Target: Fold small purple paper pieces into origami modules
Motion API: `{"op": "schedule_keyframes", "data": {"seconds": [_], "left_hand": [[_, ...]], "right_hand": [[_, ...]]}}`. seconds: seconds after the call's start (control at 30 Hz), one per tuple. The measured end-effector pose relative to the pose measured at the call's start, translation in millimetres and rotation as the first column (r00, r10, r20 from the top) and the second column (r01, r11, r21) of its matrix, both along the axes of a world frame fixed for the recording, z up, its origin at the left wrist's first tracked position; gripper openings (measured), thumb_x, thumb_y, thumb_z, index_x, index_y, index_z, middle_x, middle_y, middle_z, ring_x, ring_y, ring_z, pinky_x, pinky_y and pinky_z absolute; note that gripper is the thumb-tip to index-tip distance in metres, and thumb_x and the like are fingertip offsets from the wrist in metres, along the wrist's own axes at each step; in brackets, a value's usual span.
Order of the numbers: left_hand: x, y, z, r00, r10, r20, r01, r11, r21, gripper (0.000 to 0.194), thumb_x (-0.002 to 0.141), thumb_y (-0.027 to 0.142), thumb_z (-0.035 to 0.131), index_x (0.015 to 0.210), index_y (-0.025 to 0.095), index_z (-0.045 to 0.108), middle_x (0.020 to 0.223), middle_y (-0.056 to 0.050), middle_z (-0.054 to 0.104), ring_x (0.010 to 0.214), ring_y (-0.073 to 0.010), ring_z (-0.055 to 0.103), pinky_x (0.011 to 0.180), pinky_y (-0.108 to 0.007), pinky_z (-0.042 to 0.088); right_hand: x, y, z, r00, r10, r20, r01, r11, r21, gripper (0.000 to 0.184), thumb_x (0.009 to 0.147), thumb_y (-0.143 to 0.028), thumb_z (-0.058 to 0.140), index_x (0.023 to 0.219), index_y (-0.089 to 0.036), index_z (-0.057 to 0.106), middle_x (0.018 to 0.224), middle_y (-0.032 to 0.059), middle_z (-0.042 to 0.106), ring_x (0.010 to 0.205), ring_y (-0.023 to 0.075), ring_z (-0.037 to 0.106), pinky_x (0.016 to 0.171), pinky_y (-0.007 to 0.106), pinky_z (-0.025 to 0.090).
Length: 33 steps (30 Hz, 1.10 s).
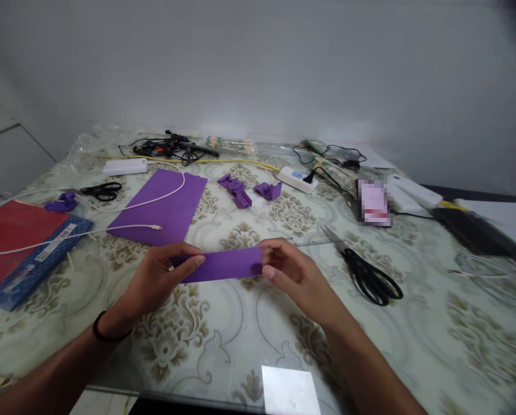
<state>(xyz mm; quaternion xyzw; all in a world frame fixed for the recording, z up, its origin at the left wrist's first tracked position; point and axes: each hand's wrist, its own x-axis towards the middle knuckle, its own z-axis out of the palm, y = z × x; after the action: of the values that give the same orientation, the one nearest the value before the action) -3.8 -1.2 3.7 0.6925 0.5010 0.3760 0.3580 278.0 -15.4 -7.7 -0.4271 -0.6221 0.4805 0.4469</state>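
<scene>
A strip of purple paper (228, 265) is stretched between my two hands, above the patterned tabletop. My left hand (165, 271) pinches its left end, thumb on top. At the other end, my right hand (290, 274) has its thumb and fingers around the strip's right edge. Behind my left hand lie larger purple sheets (163, 199), with a white cable (154, 227) across them. Folded purple pieces (236, 190) rest farther back, beyond the strip. Black-handled scissors (368, 274) lie with blades parted to the right of my right hand, near a clear ruler (312, 242).
At left are a red sheet with a blue packet (37, 262), a second pair of scissors (102, 191) and a white power bank (125, 166). Tangled black cables (171, 147) and a white power strip (296, 180) lie toward the wall. A phone (374, 202) sits at right.
</scene>
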Motion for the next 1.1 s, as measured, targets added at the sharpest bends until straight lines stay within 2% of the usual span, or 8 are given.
{"op": "schedule_keyframes", "data": {"seconds": [0.13, 0.23, 0.3, 0.37, 0.47, 0.53, 0.8, 1.1], "left_hand": [[2.1, -1.6, -1.6, 0.993, -0.110, -0.044, 0.111, 0.994, 0.005, 0.010, 0.093, 0.031, 0.074, 0.093, 0.024, 0.081, 0.088, 0.000, 0.084, 0.078, -0.0188, 0.076, 0.071, -0.027, 0.058], [3.8, -2.8, -3.9, 0.985, -0.084, -0.152, 0.112, 0.976, 0.189, 0.028, 0.092, 0.022, 0.073, 0.119, 0.024, 0.074, 0.119, -0.006, 0.080, 0.111, -0.0244, 0.074, 0.098, -0.036, 0.057], [4.6, -3.4, -6.3, 0.985, 0.075, -0.155, -0.017, 0.939, 0.344, 0.044, 0.090, 0.019, 0.073, 0.133, 0.022, 0.064, 0.128, -0.010, 0.072, 0.119, -0.0264, 0.068, 0.107, -0.042, 0.053], [5.3, -4.9, -8.2, 0.979, 0.163, -0.126, -0.101, 0.912, 0.397, 0.045, 0.092, 0.017, 0.069, 0.135, 0.022, 0.060, 0.111, -0.007, 0.071, 0.102, -0.0221, 0.069, 0.097, -0.039, 0.056], [7.9, -10.8, -8.2, 0.995, -0.013, -0.095, 0.040, 0.956, 0.290, 0.048, 0.096, 0.014, 0.063, 0.141, 0.025, 0.056, 0.087, 0.002, 0.069, 0.075, -0.0140, 0.067, 0.078, -0.028, 0.058], [10.9, -16.4, -6.3, 0.980, -0.192, -0.057, 0.200, 0.959, 0.200, 0.053, 0.096, 0.014, 0.064, 0.146, 0.027, 0.056, 0.090, 0.001, 0.075, 0.075, -0.0139, 0.072, 0.077, -0.026, 0.061], [11.5, -25.4, -1.7, 0.947, -0.304, 0.107, 0.307, 0.951, -0.019, 0.040, 0.095, 0.019, 0.067, 0.134, 0.026, 0.073, 0.129, -0.008, 0.079, 0.103, -0.0225, 0.078, 0.092, -0.033, 0.065], [16.8, -22.7, -5.3, 0.982, -0.130, 0.139, 0.139, 0.988, -0.060, 0.023, 0.095, 0.026, 0.068, 0.117, 0.022, 0.075, 0.101, -0.005, 0.081, 0.086, -0.0208, 0.077, 0.080, -0.031, 0.064]], "right_hand": [[-12.9, -3.4, -7.4, 0.999, 0.044, -0.029, -0.047, 0.990, -0.131, 0.023, 0.088, -0.038, 0.082, 0.098, -0.022, 0.069, 0.076, -0.0009, 0.067, 0.069, 0.0173, 0.066, 0.067, 0.029, 0.057], [-19.7, -9.8, -6.5, 0.995, -0.058, 0.082, 0.052, 0.995, 0.083, 0.013, 0.092, -0.029, 0.077, 0.084, -0.021, 0.070, 0.075, 0.0013, 0.068, 0.069, 0.0178, 0.066, 0.064, 0.029, 0.056], [-22.0, -15.4, -4.4, 0.968, -0.204, 0.144, 0.143, 0.926, 0.350, 0.006, 0.094, -0.018, 0.073, 0.089, -0.022, 0.072, 0.085, 0.0042, 0.073, 0.077, 0.0196, 0.070, 0.069, 0.032, 0.058], [-23.1, -20.6, -3.1, 0.932, -0.309, 0.189, 0.154, 0.810, 0.566, 0.017, 0.094, -0.009, 0.069, 0.098, -0.025, 0.074, 0.091, 0.0056, 0.076, 0.082, 0.0211, 0.073, 0.073, 0.034, 0.061], [-24.2, -25.3, -3.3, 0.892, -0.384, 0.239, 0.092, 0.672, 0.735, 0.029, 0.092, -0.003, 0.068, 0.107, -0.027, 0.075, 0.094, 0.0063, 0.077, 0.082, 0.0218, 0.075, 0.072, 0.035, 0.064], [-25.2, -26.4, -4.2, 0.888, -0.383, 0.255, 0.053, 0.635, 0.770, 0.034, 0.091, 0.000, 0.067, 0.110, -0.027, 0.075, 0.094, 0.0065, 0.076, 0.082, 0.0217, 0.076, 0.072, 0.035, 0.065], [-29.2, -27.6, -7.9, 0.923, -0.295, 0.247, 0.011, 0.661, 0.750, 0.044, 0.087, 0.006, 0.062, 0.114, -0.027, 0.073, 0.100, 0.0076, 0.073, 0.090, 0.0232, 0.075, 0.077, 0.038, 0.066], [-30.0, -22.5, -3.9, 0.941, -0.239, 0.242, 0.044, 0.790, 0.611, 0.037, 0.095, 0.000, 0.056, 0.111, -0.027, 0.075, 0.102, 0.0072, 0.070, 0.091, 0.0215, 0.073, 0.076, 0.035, 0.063]]}}
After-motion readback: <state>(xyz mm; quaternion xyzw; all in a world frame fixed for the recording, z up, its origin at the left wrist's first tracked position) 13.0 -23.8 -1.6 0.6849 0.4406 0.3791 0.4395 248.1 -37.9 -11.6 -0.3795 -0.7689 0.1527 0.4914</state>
